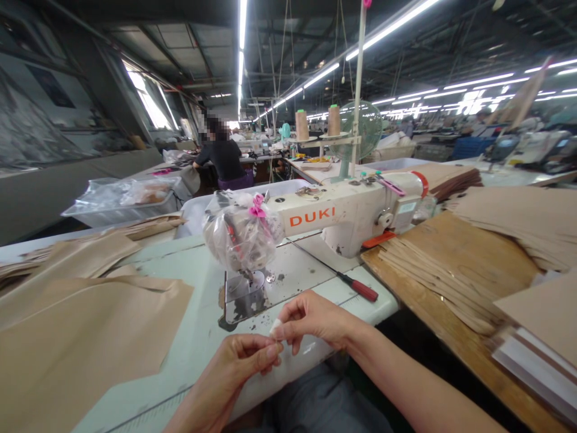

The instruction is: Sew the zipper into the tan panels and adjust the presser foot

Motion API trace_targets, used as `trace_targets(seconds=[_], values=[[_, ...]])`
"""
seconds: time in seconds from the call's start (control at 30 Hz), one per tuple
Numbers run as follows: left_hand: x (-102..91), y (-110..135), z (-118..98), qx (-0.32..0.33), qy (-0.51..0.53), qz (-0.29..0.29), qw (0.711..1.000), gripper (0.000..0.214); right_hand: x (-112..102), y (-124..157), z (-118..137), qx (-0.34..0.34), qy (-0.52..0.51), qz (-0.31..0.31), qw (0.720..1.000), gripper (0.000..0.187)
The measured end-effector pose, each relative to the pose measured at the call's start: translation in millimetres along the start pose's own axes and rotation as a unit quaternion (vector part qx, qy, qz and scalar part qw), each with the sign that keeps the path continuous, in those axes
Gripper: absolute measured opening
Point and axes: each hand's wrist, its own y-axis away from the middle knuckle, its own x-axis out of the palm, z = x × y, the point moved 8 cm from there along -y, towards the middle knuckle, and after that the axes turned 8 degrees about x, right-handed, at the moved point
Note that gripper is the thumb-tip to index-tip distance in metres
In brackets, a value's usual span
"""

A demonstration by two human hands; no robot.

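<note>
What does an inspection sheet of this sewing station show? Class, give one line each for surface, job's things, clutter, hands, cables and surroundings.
Surface: pale green table, speckled with bits around the plate of the machine.
Job's things: small white piece, held in front of the machine.
Clutter: bag tied over the machine head; screwdriver beside it; brown sheets at left; strips stacked on a board at right.
Hands: left hand and right hand both pinch the white piece.
Cables: thin cords hang from the roof.
Surroundings: factory hall; a person seated behind; fan and two cones beyond the machine.
</note>
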Motion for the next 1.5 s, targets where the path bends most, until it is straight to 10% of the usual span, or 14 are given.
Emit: trace_targets(seconds=[0.7, 1.0, 1.2, 1.5], values=[[-15.4, -13.3, -12.4, 0.061, -0.078, -0.016, 0.995, 0.033, 0.4, 1.1, 29.5, -0.08, 0.119, -0.018, 0.99, 0.04], [-67.6, -50.6, -48.3, 0.184, -0.271, -0.109, 0.939, 0.026, -27.9, 5.2, 76.4, -0.217, 0.348, -0.268, 0.872, 0.021], [-107.8, -79.1, -33.9, 0.164, -0.287, -0.227, 0.916, 0.04, -41.0, 19.2, 54.4, -0.196, 0.338, -0.293, 0.873, 0.018], [-119.7, -95.0, -33.8, 0.167, -0.366, -0.296, 0.866, 0.042, -53.0, 17.2, 22.7, -0.155, 0.324, -0.289, 0.887, 0.018]])
